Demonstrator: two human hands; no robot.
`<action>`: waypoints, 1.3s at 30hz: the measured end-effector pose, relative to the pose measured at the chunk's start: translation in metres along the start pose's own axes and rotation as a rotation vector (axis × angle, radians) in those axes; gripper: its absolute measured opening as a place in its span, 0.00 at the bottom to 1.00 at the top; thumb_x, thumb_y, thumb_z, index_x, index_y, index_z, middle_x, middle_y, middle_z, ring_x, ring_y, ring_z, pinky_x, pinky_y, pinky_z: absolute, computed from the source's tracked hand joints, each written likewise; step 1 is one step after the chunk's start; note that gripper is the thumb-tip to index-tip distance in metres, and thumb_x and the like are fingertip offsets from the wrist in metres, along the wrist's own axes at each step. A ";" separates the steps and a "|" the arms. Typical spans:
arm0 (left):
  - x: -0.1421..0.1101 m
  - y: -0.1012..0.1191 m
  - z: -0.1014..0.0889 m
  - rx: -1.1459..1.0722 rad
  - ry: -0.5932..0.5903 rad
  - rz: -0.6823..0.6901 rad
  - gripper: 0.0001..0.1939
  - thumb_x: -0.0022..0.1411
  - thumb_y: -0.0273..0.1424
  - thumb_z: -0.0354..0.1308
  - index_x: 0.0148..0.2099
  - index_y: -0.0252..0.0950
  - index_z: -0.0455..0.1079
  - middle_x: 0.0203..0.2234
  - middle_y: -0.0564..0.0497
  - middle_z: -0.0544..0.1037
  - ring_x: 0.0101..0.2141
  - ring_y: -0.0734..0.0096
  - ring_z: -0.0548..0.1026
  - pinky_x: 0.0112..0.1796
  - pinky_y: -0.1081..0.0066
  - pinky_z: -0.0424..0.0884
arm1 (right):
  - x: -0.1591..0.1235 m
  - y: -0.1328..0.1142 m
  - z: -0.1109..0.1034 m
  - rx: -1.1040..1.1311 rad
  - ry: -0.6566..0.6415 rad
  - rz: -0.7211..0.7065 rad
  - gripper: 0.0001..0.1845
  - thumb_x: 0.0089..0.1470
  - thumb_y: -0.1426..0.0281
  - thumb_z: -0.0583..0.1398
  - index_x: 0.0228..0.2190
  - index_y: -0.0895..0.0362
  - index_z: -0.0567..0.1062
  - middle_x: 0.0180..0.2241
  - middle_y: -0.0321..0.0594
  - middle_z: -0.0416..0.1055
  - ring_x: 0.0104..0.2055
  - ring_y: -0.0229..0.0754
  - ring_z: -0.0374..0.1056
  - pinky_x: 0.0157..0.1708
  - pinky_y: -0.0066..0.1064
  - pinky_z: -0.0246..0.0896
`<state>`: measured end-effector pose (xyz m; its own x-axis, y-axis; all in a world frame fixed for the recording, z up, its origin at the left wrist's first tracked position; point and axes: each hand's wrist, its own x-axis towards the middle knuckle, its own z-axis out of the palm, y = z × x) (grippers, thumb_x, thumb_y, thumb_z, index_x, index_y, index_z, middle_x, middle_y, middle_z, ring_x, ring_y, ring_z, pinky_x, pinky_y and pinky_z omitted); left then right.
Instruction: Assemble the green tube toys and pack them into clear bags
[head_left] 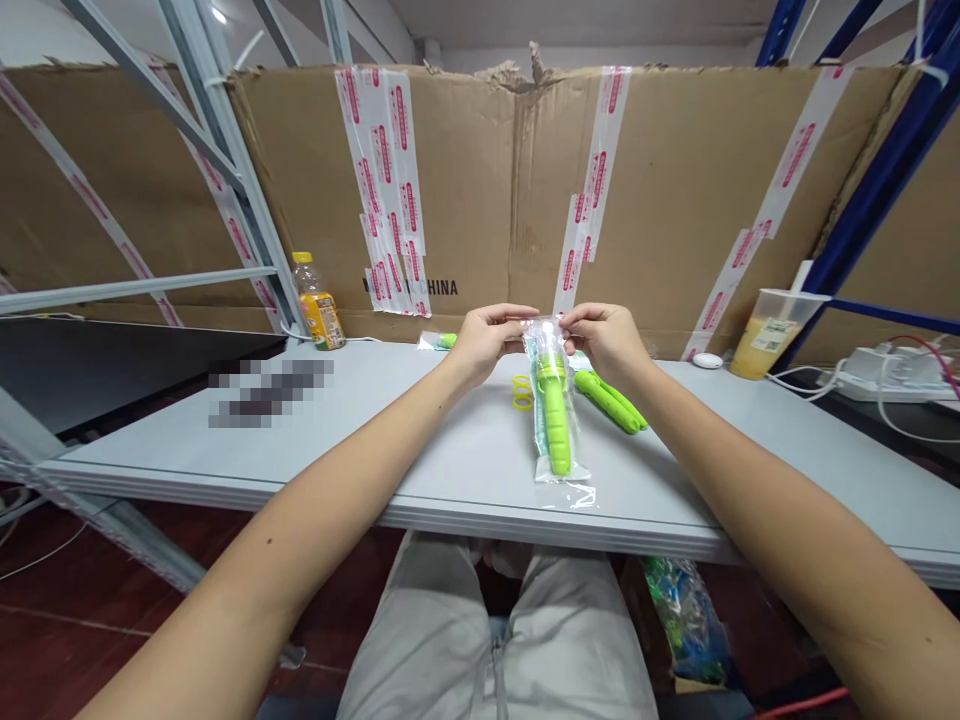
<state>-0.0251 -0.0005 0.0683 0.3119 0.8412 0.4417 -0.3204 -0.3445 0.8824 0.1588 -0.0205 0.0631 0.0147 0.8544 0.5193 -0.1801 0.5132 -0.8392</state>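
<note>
Both hands at work: we see the left hand (pixel 486 345) and right hand (pixel 609 338) pinched closed at the upper corners of a plastic bag (pixel 541 405), though glare on the film makes the exact contact hard to read. Inside, a green tool (pixel 556 425) extends below the fingertips, pointing toward the near edge of the gray table (pixel 435 450). Yellow rings (pixel 522 391) sit just left, another green piece (pixel 611 402) just right. Tabletop stretches sideways toward a bottle (pixel 321 312) and a cup (pixel 771 342).

Taped cardboard (pixel 480 190) behind grey table (pixel 472 450), dark-red floor (pixel 60 625)
</note>
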 end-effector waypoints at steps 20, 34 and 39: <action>-0.002 -0.001 0.000 0.010 0.007 0.028 0.12 0.48 0.26 0.69 0.38 0.33 0.78 0.30 0.49 0.80 0.30 0.72 0.75 0.32 0.68 0.73 | -0.010 -0.010 0.009 -0.071 0.024 0.051 0.06 0.39 0.71 0.68 0.25 0.57 0.79 0.25 0.37 0.72 0.26 0.37 0.66 0.22 0.30 0.63; 0.001 -0.003 0.000 -0.073 0.031 -0.064 0.07 0.46 0.24 0.70 0.31 0.31 0.79 0.27 0.47 0.80 0.29 0.72 0.76 0.38 0.66 0.74 | -0.011 -0.008 0.014 -0.042 0.127 0.015 0.04 0.38 0.74 0.66 0.23 0.58 0.78 0.20 0.37 0.70 0.20 0.35 0.64 0.22 0.32 0.64; 0.000 -0.001 0.001 -0.026 0.026 -0.004 0.08 0.45 0.27 0.71 0.32 0.33 0.79 0.28 0.48 0.80 0.30 0.71 0.76 0.36 0.65 0.74 | -0.007 -0.001 0.010 -0.026 0.111 -0.045 0.05 0.38 0.76 0.65 0.24 0.57 0.79 0.23 0.36 0.72 0.20 0.34 0.64 0.23 0.32 0.65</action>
<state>-0.0238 -0.0003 0.0678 0.2902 0.8530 0.4338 -0.3429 -0.3306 0.8793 0.1490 -0.0276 0.0623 0.1317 0.8333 0.5370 -0.1511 0.5522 -0.8199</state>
